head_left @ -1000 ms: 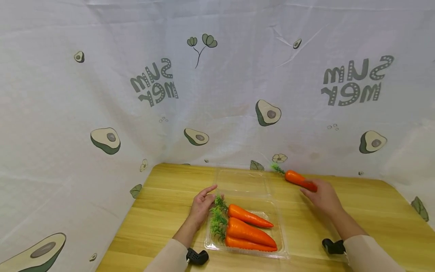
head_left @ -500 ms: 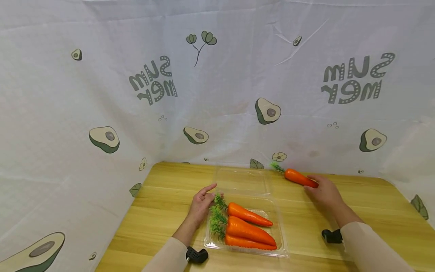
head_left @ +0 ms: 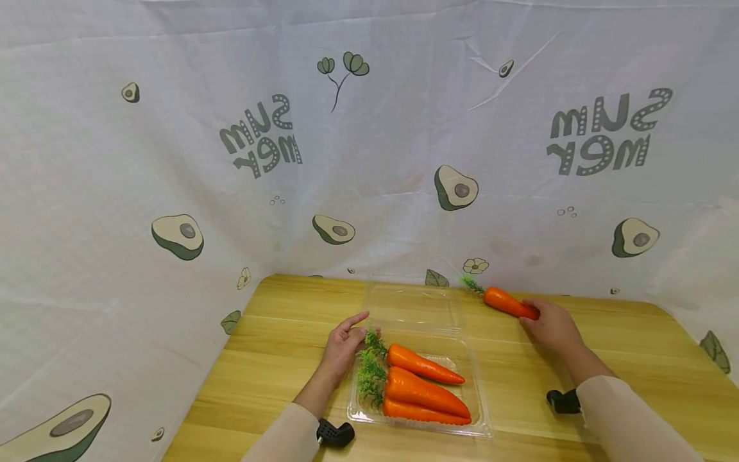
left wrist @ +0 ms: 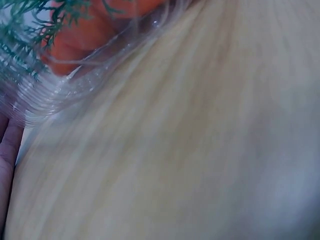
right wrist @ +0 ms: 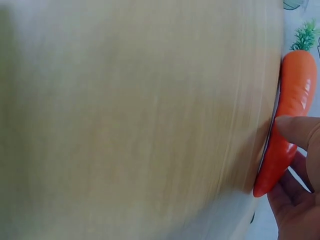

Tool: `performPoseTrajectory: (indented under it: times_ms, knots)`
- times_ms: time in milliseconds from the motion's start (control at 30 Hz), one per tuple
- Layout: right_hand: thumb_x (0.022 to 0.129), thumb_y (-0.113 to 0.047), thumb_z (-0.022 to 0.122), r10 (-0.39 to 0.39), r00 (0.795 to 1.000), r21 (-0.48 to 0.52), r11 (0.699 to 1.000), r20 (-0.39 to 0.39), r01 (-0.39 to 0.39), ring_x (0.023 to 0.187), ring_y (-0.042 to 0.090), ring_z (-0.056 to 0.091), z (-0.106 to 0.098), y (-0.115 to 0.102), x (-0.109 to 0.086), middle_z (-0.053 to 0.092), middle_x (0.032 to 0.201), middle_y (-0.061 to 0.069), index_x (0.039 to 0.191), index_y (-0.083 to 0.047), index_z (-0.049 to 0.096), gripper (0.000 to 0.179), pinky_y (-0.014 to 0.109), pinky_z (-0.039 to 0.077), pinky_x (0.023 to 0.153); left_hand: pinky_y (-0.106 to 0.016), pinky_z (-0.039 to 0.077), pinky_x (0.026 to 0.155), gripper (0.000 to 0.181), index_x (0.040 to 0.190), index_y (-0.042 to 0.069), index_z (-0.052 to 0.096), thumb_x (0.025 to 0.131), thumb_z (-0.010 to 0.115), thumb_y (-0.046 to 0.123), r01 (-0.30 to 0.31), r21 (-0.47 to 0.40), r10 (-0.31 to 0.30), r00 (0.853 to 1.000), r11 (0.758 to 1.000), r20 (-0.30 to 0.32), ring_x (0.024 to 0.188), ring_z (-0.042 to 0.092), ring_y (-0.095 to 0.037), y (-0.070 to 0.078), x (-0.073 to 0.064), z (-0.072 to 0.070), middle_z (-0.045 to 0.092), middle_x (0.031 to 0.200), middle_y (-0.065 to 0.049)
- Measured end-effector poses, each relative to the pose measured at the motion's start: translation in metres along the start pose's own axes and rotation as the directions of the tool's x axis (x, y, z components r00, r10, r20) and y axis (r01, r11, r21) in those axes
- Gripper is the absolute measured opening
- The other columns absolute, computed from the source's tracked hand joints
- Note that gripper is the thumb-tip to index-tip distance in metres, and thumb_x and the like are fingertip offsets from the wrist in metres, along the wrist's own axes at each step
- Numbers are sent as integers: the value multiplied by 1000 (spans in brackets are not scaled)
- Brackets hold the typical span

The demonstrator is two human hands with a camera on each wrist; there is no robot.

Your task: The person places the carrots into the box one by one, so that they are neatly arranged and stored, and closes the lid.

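My right hand (head_left: pixel 553 326) grips the tapered end of a loose carrot (head_left: pixel 501 300) at the back right of the table. In the right wrist view, the thumb lies on that carrot (right wrist: pixel 294 95) and the fingers are behind it. A clear plastic clamshell box (head_left: pixel 482 401) stands in front of me with its lid (head_left: pixel 412 305) laid back. Inside are an upper carrot (head_left: pixel 424 364) and further carrots (head_left: pixel 427 394) below it, leafy tops to the left. My left hand (head_left: pixel 340 350) touches the box's left side, index finger extended; some fingertips are hidden behind the greens.
The wooden table (head_left: pixel 271 340) has a printed cloth (head_left: pixel 381 147) hanging behind and beside it. The loose carrot's leafy top points toward the cloth. A black device (head_left: pixel 336 434) sits at the left wrist and another black device (head_left: pixel 562 402) at the right.
My right hand has shifted slightly along the loose carrot toward its tip, with its fingers placed differently. The carrot lies in nearly the same place. My left hand and the box stay still.
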State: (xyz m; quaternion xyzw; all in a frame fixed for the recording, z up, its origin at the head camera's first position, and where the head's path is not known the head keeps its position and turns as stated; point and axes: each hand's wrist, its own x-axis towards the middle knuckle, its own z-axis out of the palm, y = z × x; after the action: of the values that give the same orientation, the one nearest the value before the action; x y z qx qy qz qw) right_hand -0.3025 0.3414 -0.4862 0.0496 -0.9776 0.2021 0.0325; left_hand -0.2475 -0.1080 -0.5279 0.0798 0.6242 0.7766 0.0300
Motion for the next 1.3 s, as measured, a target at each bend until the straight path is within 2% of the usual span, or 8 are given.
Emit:
performPoseTrajectory:
  times_ms: [200, 633, 1133, 1300]
  knots:
    - [94, -11, 67, -9, 1000, -43, 999, -2, 9, 103, 52, 61, -2, 0, 0, 63, 120, 38, 128, 14, 58, 43, 66, 48, 92, -18, 44, 67, 48, 148, -8, 46, 103, 52, 7, 11, 10, -11, 1000, 1000, -4, 61, 40, -3, 0, 0, 0, 44, 63, 13]
    - [93, -12, 70, -36, 999, -71, 997, 0, 36, 104, 54, 59, -7, -6, -8, 62, 120, 39, 125, 14, 59, 43, 68, 47, 94, -20, 50, 74, 47, 147, -3, 50, 102, 54, 9, 58, 20, -57, 998, 998, -32, 71, 48, -5, 0, -2, 1, 49, 66, 9]
    - [94, -16, 72, -27, 999, -36, 999, -27, 26, 92, 42, 59, -11, -17, -14, 64, 116, 34, 129, 11, 59, 46, 63, 50, 88, -20, 46, 69, 45, 146, -4, 51, 103, 53, 8, 33, 22, -33, 999, 999, -29, 62, 41, -4, 1, 0, 1, 45, 62, 11]
    - [93, -15, 73, -70, 996, -30, 997, -54, 68, 89, 38, 60, -13, -27, -17, 67, 112, 31, 127, 9, 62, 43, 61, 51, 84, -20, 47, 71, 47, 147, -5, 49, 103, 54, 9, 33, 13, -32, 999, 999, -23, 62, 42, -3, 1, -1, 1, 45, 63, 12]
